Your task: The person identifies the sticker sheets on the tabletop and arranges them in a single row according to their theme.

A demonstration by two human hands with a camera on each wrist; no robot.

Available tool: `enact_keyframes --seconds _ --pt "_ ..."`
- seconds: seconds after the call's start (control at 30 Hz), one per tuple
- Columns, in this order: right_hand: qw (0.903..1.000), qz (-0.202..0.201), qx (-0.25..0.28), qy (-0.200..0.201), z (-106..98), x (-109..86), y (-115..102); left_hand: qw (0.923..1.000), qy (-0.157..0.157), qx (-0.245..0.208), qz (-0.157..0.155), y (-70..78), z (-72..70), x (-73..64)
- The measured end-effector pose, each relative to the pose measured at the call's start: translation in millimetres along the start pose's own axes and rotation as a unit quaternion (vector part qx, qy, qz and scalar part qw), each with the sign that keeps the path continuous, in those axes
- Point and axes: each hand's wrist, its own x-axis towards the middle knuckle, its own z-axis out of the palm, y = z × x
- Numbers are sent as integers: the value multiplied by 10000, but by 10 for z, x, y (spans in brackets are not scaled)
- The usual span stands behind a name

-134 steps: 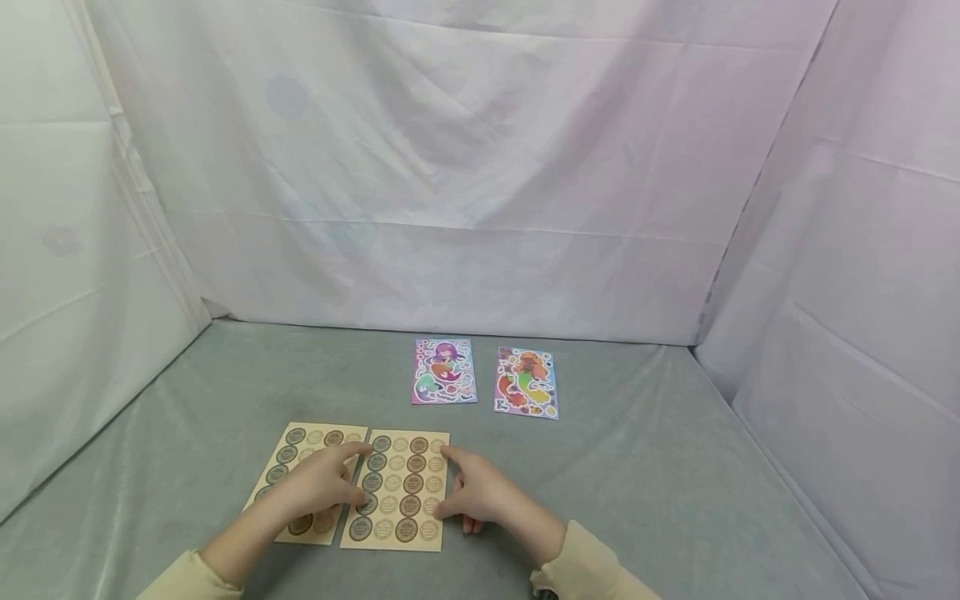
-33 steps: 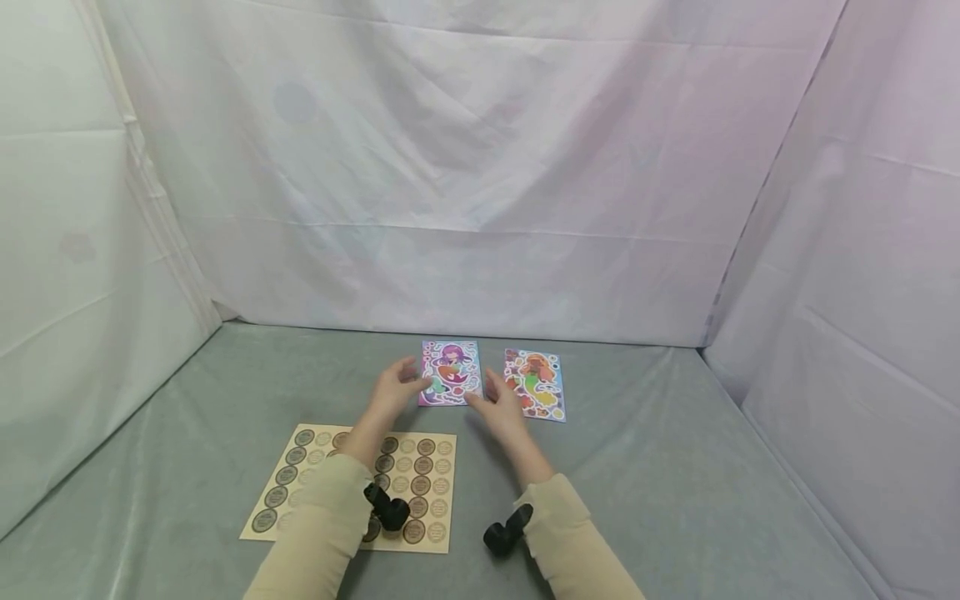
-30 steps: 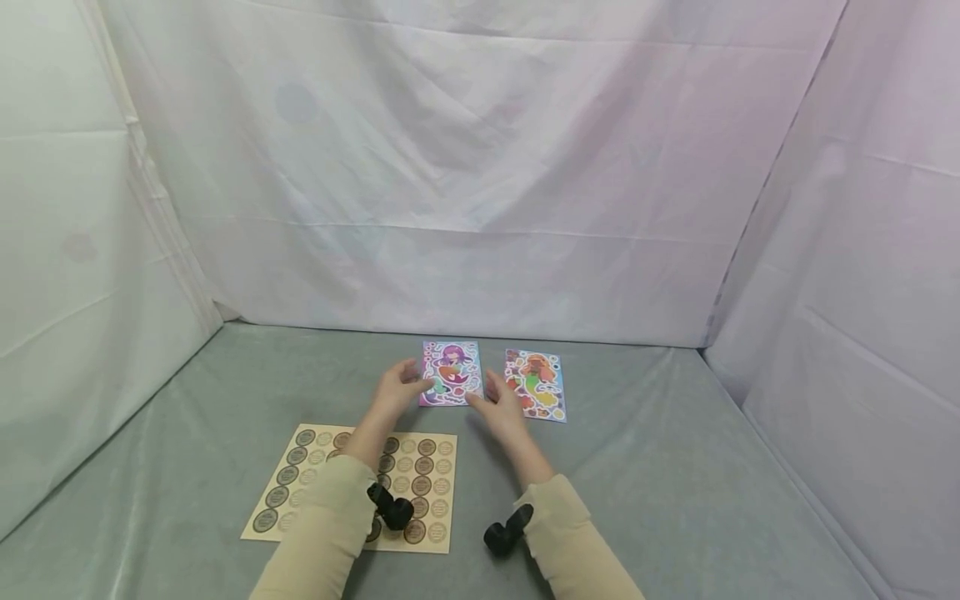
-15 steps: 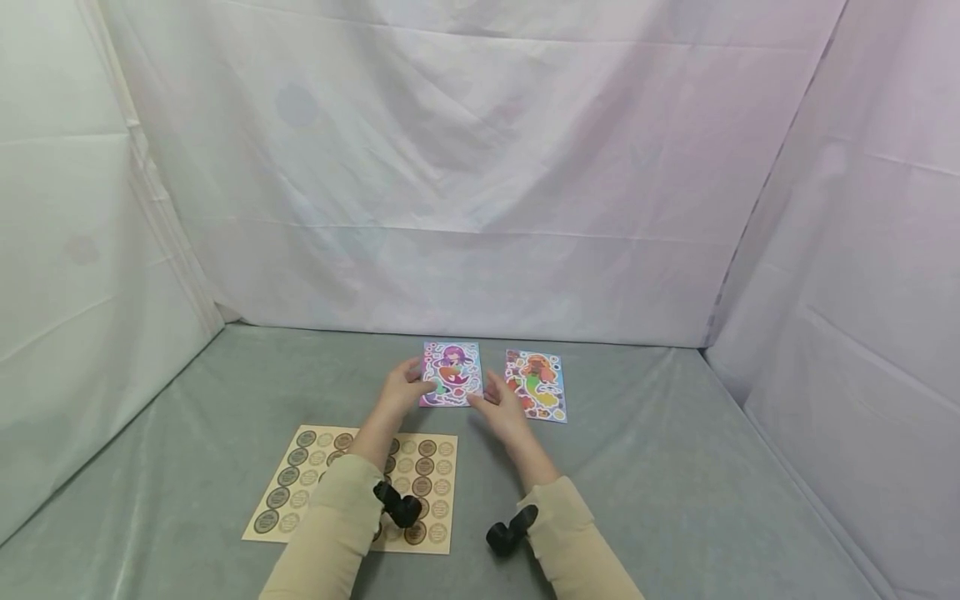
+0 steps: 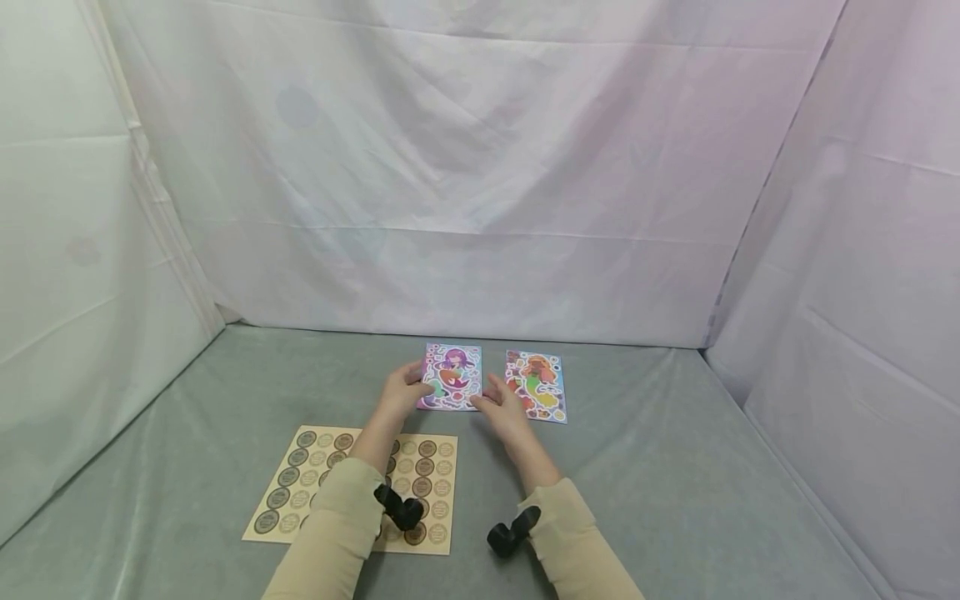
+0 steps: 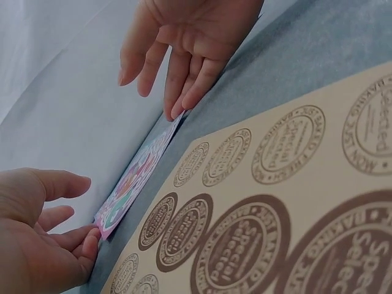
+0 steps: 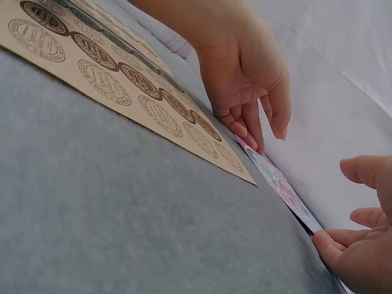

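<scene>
A purple mermaid sticker sheet [image 5: 453,377] lies on the grey cloth between my two hands. My left hand [image 5: 399,392] touches its left edge with the fingertips, thumb raised apart. At the opposite edge, the fingertips of my right hand [image 5: 502,408] touch the sheet. In the right wrist view that right hand [image 7: 361,245] has its thumb held off, and a dark gap shows under the near edge of the sticker sheet [image 7: 285,187]. The left wrist view shows the left hand's [image 6: 46,233] fingers at the sheet's near corner.
An orange-haired mermaid sticker sheet [image 5: 536,386] lies just right of my right hand. Beige sheets of round brown labels [image 5: 438,492] lie nearer, partly under my left forearm, which hides where they meet. White cloth walls [image 5: 465,275] close off the back and sides.
Earlier my hands were on the right beige label sheet; they have since moved forward to the purple mermaid sheet. In the last half second that sheet has shifted slightly toward me.
</scene>
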Motion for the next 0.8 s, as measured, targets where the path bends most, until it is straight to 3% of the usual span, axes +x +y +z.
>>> enact_keyframes --seconds 0.8 --pt "9998 125 117 -125 -30 10 1 9990 426 -101 82 5 -4 -89"
